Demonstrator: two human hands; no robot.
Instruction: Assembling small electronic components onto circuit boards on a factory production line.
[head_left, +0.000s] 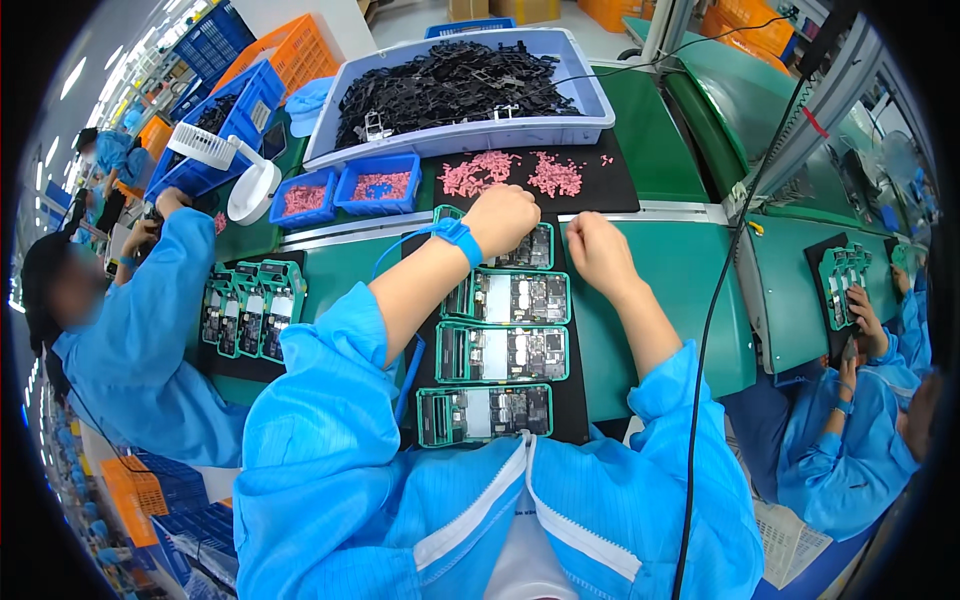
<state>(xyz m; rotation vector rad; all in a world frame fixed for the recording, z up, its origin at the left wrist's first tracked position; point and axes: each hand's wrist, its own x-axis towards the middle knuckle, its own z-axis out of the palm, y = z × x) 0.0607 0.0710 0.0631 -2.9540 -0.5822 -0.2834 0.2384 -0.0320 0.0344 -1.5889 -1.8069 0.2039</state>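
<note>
My left hand (503, 222), with a blue strap (457, 240) at its wrist, is over the far end of a column of green-rimmed phone housings. Its fingers are closed, and whatever they may pinch is hidden. To its right, my right hand (600, 252) is curled just beside the farthest phone housing (540, 248); its fingertips are tucked out of sight. Nearer me lie more phone housings with circuit boards, among them one in the middle (503, 353) and the nearest one (485, 415). Just beyond my hands, small pink pieces (555, 175) lie in loose heaps on a black mat (605, 185).
A large pale bin (320, 140) of black parts stands at the back. Small blue trays (375, 205) hold pink pieces, near a white fan (255, 192). A black cable (712, 330) hangs at right. Co-workers in blue sit on both sides.
</note>
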